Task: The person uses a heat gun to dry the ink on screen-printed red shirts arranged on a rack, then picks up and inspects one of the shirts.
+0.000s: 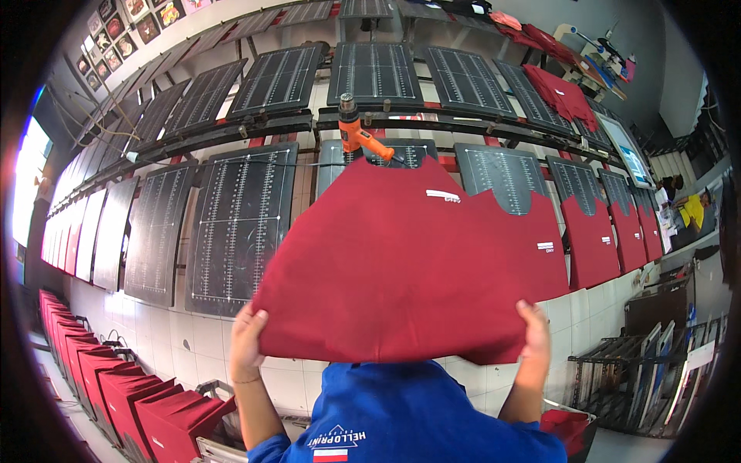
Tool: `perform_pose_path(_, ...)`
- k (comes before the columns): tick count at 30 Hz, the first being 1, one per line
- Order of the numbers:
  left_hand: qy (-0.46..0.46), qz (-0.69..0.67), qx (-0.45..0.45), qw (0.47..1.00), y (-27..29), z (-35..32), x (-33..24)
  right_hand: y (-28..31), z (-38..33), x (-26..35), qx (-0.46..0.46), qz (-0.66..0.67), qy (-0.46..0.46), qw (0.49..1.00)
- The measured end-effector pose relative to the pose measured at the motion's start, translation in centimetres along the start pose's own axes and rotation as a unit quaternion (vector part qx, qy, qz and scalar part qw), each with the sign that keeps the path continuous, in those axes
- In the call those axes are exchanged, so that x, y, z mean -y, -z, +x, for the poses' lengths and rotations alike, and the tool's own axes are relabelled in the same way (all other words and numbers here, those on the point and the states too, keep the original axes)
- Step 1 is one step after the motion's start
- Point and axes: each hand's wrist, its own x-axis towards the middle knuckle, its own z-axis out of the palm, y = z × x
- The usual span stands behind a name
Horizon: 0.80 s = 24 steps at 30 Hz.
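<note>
Black platens (239, 224), two hands (245, 339), one red shirt (401, 262)

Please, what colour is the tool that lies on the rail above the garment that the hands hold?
The heat gun is orange with a dark nozzle end, seen in the head view.

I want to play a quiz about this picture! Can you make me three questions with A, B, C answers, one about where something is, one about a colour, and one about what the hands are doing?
1. Where is the orange heat gun?
A. On the floor
B. On the rail above the shirt
C. In the left hand

2. What colour is the shirt being held?
A. Dark red
B. Green
C. White

3. What are the two hands doing?
A. Resting empty
B. Holding a cup
C. Gripping the shirt's lower edge

Answers: 1 B, it sits on the rail just past the shirt's top. 2 A, the cloth is dark red. 3 C, the left hand and right hand each pinch a lower corner.
</note>
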Motion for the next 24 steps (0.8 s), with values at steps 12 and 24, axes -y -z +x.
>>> perform_pose_path(12,0.284,0.197,-0.079,0.935,11.9,-3.7,21.2,9.7,2.3,-20.7,0.047,-0.15,-0.233,0.96)
perform_pose_path(24,0.317,-0.185,0.057,0.929,10.9,9.3,26.3,0.4,13.4,-20.3,0.136,0.029,-0.299,0.944)
